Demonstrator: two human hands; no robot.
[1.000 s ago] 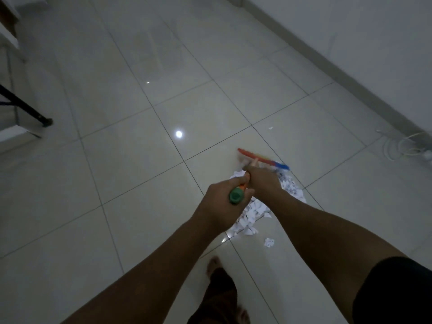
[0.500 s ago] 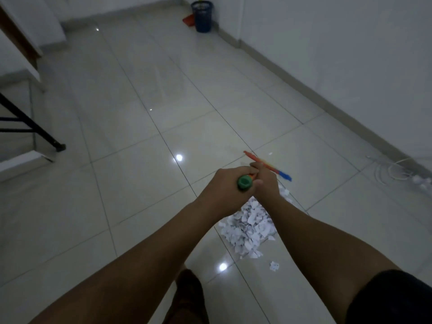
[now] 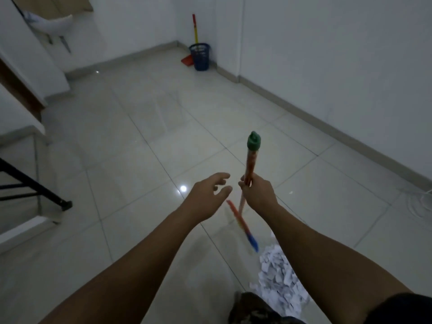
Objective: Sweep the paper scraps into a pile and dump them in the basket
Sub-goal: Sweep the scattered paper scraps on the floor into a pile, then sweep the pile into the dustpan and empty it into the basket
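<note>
My right hand (image 3: 258, 194) grips the orange broom handle (image 3: 250, 160), whose green cap (image 3: 253, 139) points away from me. The broom's red and blue head (image 3: 243, 225) is blurred, just above the floor. My left hand (image 3: 208, 195) is off the handle, with its fingers spread loosely beside it. A pile of white paper scraps (image 3: 278, 274) lies on the tiles under my right forearm. The blue basket (image 3: 199, 56) stands in the far corner by the wall.
A red dustpan (image 3: 188, 60) with a yellow and red handle leans behind the basket. Black metal legs (image 3: 39, 190) and a white ledge are at the left. White cable (image 3: 420, 202) lies by the right wall. A single scrap (image 3: 290, 192) lies apart. My patterned trouser leg (image 3: 254, 307) shows below.
My left hand has let go of the broom's top end. The handle has tipped upright in my right hand. The view has lifted, showing the basket in the far corner.
</note>
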